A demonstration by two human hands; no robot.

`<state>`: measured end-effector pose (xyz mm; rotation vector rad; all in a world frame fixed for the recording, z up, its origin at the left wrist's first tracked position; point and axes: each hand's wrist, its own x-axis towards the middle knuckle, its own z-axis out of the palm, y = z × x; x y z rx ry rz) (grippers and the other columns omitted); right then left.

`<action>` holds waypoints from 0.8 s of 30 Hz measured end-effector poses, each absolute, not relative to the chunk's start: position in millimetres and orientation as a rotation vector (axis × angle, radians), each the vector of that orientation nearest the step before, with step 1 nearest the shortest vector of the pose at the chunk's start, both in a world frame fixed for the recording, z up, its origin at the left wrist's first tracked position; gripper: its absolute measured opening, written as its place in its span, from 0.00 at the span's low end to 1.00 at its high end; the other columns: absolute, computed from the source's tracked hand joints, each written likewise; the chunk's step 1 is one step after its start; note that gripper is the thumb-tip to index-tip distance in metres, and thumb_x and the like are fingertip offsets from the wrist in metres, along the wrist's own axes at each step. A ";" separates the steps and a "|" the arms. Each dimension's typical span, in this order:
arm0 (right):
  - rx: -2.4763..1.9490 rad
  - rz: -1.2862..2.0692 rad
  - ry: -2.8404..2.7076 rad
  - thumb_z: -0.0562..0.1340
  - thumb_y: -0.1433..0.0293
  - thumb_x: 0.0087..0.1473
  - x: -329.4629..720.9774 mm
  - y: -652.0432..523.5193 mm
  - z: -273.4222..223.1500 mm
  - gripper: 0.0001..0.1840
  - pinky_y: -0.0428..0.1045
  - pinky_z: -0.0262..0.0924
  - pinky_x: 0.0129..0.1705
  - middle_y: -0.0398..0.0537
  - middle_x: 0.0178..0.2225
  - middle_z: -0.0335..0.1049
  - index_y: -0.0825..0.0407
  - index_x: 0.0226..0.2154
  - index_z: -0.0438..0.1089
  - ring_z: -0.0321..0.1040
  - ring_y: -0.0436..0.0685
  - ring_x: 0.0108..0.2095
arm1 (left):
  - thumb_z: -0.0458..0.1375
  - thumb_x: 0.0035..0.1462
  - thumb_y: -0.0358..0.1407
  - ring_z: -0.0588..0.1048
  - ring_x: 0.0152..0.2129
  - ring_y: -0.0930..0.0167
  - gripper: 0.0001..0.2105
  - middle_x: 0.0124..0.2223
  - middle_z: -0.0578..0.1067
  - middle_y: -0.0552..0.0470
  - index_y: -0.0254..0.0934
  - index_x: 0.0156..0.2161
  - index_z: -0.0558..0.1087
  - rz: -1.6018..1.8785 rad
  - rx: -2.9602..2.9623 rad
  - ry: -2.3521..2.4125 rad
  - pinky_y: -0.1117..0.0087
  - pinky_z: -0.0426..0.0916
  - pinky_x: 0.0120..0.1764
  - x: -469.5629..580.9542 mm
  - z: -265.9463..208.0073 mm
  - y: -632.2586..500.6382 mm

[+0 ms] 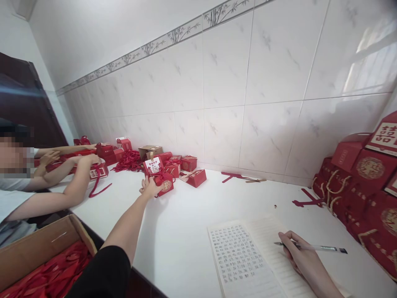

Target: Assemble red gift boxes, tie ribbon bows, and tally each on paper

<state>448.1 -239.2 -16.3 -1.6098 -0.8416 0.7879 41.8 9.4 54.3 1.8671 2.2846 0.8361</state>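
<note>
My left hand (150,188), reaching out from a black sleeve, has its fingers closed on a small red gift box (166,186) with a gold emblem and a ribbon. Just behind that box stands another with a white printed card (154,166). At the lower right, my right hand (299,253) grips a pen (330,248), its tip over the lined right page of an open notebook (231,252). Handwritten characters fill most of the left page. A red box (196,178) lies on its side to the right of my left hand.
Two co-workers' arms (74,182) handle red boxes and ribbon at the left. A cardboard box (43,240) of red ribbons stands lower left. Loose ribbons (128,160) pile near the wall. Red gift bags and boxes (369,167) stack at the right of the white table (180,240).
</note>
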 end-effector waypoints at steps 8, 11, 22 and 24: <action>-1.619 0.822 -0.885 0.60 0.47 0.40 453.3 -240.4 -19.1 0.25 0.41 0.38 0.16 0.36 0.14 0.51 0.51 0.20 0.55 0.42 0.45 0.15 | 0.56 0.49 0.43 0.63 0.54 0.60 0.23 0.53 0.62 0.36 0.35 0.47 0.54 0.867 2.053 2.031 0.57 0.60 0.52 55.5 37.5 -16.7; -1.595 0.832 -0.861 0.61 0.46 0.40 453.5 -241.8 -17.1 0.26 0.41 0.38 0.15 0.36 0.15 0.52 0.51 0.21 0.55 0.42 0.45 0.14 | 0.57 0.48 0.44 0.64 0.53 0.64 0.26 0.53 0.60 0.37 0.34 0.47 0.53 0.916 2.083 1.959 0.64 0.61 0.52 68.7 31.0 -41.6; -1.429 0.716 -1.122 0.58 0.50 0.51 436.8 -263.1 -2.3 0.20 0.44 0.46 0.14 0.44 0.16 0.62 0.50 0.31 0.67 0.55 0.51 0.14 | 0.61 0.42 0.50 0.60 0.56 0.55 0.44 0.58 0.58 0.33 0.32 0.58 0.45 0.634 2.176 1.598 0.57 0.60 0.54 96.6 59.4 -218.7; -1.358 0.702 -1.120 0.60 0.55 0.53 426.1 -270.9 9.2 0.14 0.44 0.47 0.15 0.47 0.17 0.64 0.49 0.28 0.68 0.57 0.51 0.16 | 0.56 0.48 0.52 0.60 0.56 0.55 0.41 0.59 0.57 0.33 0.33 0.60 0.44 0.570 2.194 1.515 0.55 0.58 0.54 91.5 66.1 -246.3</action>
